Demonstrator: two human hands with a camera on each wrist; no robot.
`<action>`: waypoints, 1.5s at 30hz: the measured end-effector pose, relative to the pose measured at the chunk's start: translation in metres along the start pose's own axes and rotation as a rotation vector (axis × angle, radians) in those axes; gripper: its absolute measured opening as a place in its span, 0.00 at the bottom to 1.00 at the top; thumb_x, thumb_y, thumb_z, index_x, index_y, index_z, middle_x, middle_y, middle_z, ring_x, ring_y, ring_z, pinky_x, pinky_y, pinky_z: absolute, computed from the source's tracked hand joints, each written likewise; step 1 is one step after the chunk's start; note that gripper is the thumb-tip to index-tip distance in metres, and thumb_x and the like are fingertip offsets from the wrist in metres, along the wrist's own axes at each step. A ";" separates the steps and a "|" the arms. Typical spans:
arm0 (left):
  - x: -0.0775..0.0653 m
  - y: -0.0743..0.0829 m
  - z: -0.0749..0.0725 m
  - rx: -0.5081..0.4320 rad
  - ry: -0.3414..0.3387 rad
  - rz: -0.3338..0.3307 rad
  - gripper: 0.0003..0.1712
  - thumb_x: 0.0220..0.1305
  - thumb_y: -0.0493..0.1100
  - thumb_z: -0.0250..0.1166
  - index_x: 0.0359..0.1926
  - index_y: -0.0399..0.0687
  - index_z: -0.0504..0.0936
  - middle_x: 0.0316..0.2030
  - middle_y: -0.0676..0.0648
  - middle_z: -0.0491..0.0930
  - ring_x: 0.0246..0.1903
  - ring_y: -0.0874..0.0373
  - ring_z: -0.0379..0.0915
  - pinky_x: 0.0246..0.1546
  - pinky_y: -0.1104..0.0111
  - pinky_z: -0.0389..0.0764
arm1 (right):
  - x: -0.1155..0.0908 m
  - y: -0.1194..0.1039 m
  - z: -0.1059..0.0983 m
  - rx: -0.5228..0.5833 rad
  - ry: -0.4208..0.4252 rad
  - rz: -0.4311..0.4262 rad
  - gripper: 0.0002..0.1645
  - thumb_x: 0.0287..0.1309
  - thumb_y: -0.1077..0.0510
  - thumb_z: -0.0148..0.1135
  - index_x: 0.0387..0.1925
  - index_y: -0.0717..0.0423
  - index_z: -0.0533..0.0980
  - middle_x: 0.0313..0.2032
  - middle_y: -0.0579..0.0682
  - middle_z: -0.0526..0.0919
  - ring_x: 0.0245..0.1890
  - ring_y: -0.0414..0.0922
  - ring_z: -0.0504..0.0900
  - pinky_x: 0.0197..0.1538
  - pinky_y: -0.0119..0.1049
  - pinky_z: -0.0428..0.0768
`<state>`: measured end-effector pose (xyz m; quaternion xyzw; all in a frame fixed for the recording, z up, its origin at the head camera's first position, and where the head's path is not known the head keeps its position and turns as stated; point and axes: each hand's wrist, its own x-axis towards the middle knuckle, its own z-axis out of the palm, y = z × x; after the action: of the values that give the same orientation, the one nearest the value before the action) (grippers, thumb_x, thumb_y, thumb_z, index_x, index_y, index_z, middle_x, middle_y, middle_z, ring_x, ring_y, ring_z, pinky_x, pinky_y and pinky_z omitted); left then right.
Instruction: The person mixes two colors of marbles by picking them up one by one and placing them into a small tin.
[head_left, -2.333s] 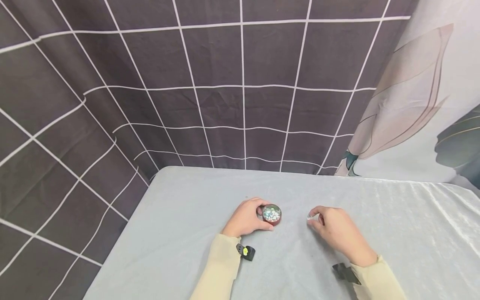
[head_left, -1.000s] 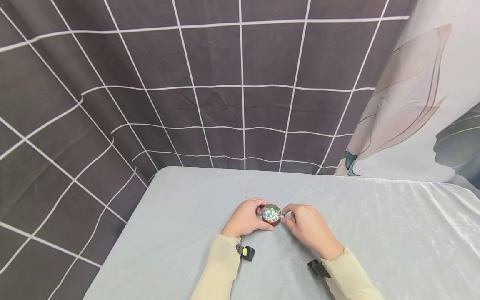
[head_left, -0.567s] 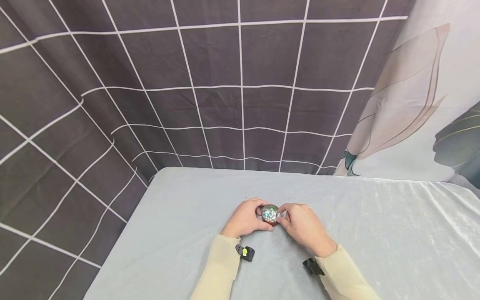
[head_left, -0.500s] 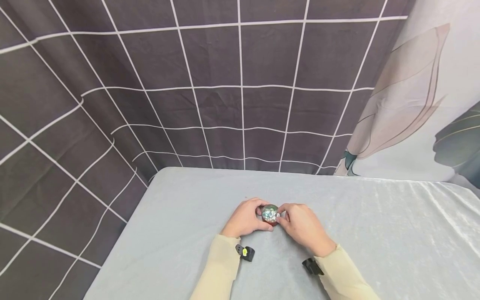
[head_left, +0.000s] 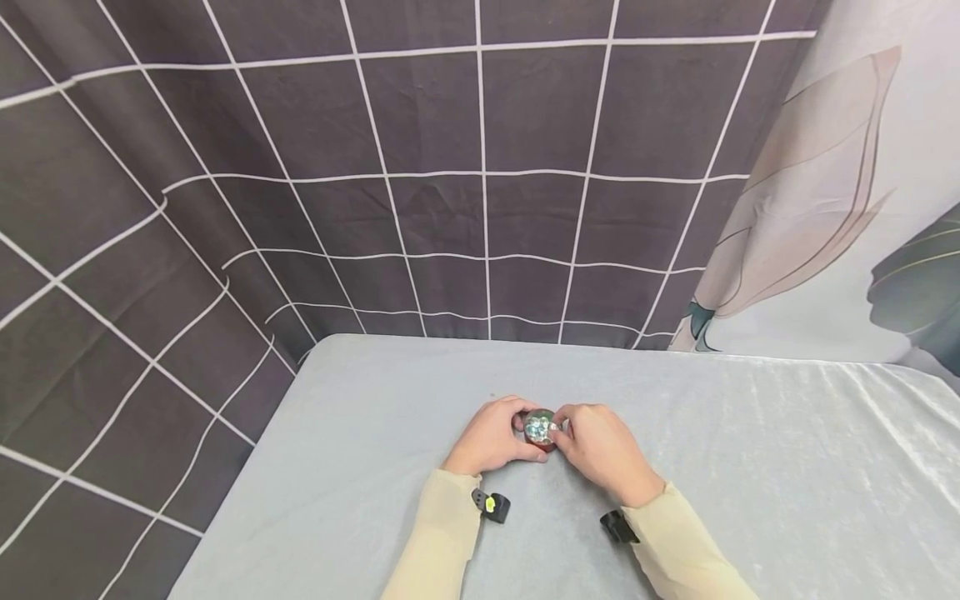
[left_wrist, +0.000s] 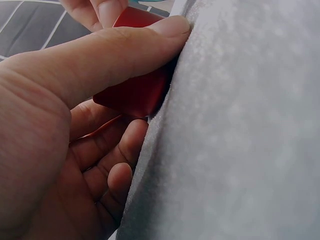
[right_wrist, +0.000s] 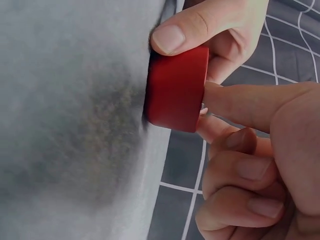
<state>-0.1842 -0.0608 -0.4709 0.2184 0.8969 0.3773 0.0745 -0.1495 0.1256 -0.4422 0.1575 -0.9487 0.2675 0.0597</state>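
Observation:
A small round red holder (right_wrist: pixel 175 90) stands on the table, its top covered with shiny silvery pieces (head_left: pixel 537 427). Around its left side my left hand (head_left: pixel 489 435) grips it, with the thumb along the near side and fingers at the far side. At the holder's right upper edge is my right hand (head_left: pixel 606 450). Its thumb and index finger pinch a small shiny piece (right_wrist: pixel 203 111), mostly hidden between them, and the other fingers curl in. The holder's smooth red wall also shows behind the left thumb in the left wrist view.
A pale grey velvety cloth (head_left: pixel 712 450) covers the table. Dark curtains with a white grid (head_left: pixel 420 208) hang behind and at the left. A light leaf-patterned curtain (head_left: pixel 825 208) hangs at the right. Each wrist wears a black camera mount (head_left: pixel 492 505).
My right hand has moved left from apart on the table to the holder's rim, then slightly farther over its top, with the small piece pinched. The left hand and holder have stayed in place.

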 end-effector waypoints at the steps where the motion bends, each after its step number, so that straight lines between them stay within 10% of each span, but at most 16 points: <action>1: 0.000 0.000 0.000 0.000 0.001 0.000 0.34 0.41 0.47 0.85 0.53 0.52 0.85 0.33 0.60 0.77 0.32 0.67 0.71 0.40 0.72 0.72 | 0.000 0.000 0.000 -0.005 -0.002 0.000 0.04 0.53 0.62 0.70 0.33 0.57 0.84 0.16 0.38 0.70 0.18 0.36 0.68 0.24 0.34 0.69; 22: 0.000 -0.006 -0.001 0.022 0.006 0.017 0.34 0.40 0.48 0.85 0.53 0.53 0.85 0.33 0.61 0.76 0.32 0.68 0.70 0.42 0.71 0.72 | 0.007 -0.007 0.000 -0.023 -0.059 0.004 0.03 0.53 0.62 0.70 0.30 0.58 0.84 0.24 0.45 0.83 0.23 0.39 0.75 0.30 0.39 0.76; 38: -0.001 -0.005 -0.006 0.047 0.008 0.032 0.35 0.40 0.48 0.85 0.54 0.51 0.84 0.35 0.60 0.78 0.33 0.67 0.71 0.45 0.69 0.72 | 0.001 -0.008 0.001 0.015 0.013 -0.038 0.16 0.53 0.62 0.72 0.44 0.62 0.82 0.21 0.40 0.71 0.20 0.35 0.68 0.26 0.33 0.70; 45: -0.008 -0.001 -0.015 0.062 -0.033 -0.008 0.46 0.43 0.55 0.83 0.64 0.49 0.78 0.54 0.51 0.80 0.53 0.59 0.75 0.59 0.64 0.72 | -0.007 0.004 -0.008 -0.010 0.097 -0.051 0.26 0.56 0.60 0.73 0.54 0.65 0.77 0.31 0.49 0.76 0.26 0.42 0.74 0.32 0.41 0.76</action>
<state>-0.1821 -0.0743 -0.4611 0.2231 0.9077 0.3452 0.0840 -0.1438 0.1348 -0.4385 0.1683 -0.9417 0.2684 0.1134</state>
